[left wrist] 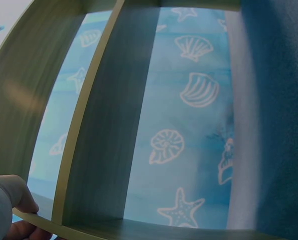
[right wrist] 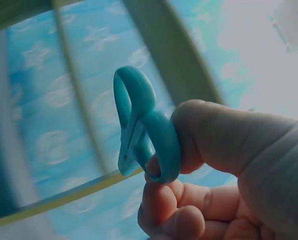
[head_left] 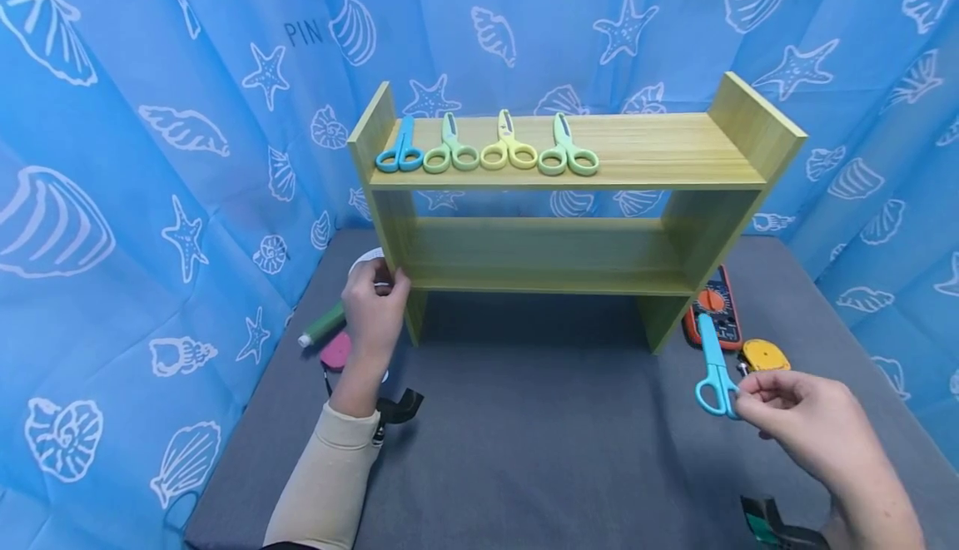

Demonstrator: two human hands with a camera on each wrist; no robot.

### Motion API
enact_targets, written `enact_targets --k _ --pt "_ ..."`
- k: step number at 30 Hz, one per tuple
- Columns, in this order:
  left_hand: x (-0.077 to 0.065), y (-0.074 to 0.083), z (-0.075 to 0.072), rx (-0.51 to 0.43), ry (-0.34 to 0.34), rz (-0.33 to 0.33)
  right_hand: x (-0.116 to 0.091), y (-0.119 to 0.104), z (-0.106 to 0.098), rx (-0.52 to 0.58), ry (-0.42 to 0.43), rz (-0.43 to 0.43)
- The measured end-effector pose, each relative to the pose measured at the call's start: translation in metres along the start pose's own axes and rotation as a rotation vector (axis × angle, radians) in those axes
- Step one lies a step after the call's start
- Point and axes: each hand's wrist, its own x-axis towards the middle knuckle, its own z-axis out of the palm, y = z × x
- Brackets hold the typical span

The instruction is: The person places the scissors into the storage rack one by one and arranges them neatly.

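My right hand (head_left: 812,417) pinches a pair of turquoise scissors (head_left: 715,363) by one handle loop, its blades pointing up and away. In the right wrist view, thumb and fingers close on the loop of the scissors (right wrist: 166,145). My left hand (head_left: 372,304) grips the front edge of the left side panel of a wooden two-tier shelf (head_left: 554,289). The left wrist view shows the thumb on one face of that panel and fingers on the other. On the top board lie blue scissors (head_left: 404,151), green scissors (head_left: 449,151), yellow scissors (head_left: 508,149) and another green pair (head_left: 566,155).
Right of the shelf lie an orange-and-black multimeter (head_left: 715,304) and a yellow tape measure (head_left: 764,355). By my left hand are a green tube with a white end (head_left: 324,325) and a pink object (head_left: 335,352). A blue seashell curtain (head_left: 300,142) hangs behind the grey-covered table (head_left: 539,450).
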Motion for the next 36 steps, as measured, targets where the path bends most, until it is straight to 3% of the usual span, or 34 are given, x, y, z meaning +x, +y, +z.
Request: enact_targets --k 4,7,10,13,19,26,31,36 --pt "0.001 -0.001 0.0 0.005 0.005 0.001 -0.006 -0.017 -0.023 -0.023 0.153 -0.131" --pt "0.0 -0.002 0.0 0.003 0.0 -0.01 -0.005 -0.03 -0.041 -0.018 0.267 -0.277" --pt "0.0 -0.003 0.0 0.008 -0.004 -0.022 0.002 -0.048 -0.061 0.013 0.322 -0.425" --pt "0.0 -0.003 0.0 0.009 -0.002 -0.024 0.012 -0.073 -0.081 0.058 0.328 -0.509" --pt "0.001 -0.003 -0.002 0.001 -0.001 -0.022 0.039 -0.138 -0.102 0.013 0.338 -0.445" --pt "0.0 -0.001 -0.001 -0.001 0.002 -0.018 0.087 -0.2 -0.107 -0.108 0.198 -0.36" --pt "-0.002 0.0 0.001 -0.003 -0.003 -0.018 0.112 -0.22 -0.102 -0.149 0.126 -0.351" --pt "-0.003 0.0 0.002 -0.013 -0.007 -0.024 0.126 -0.227 -0.096 -0.157 0.054 -0.352"
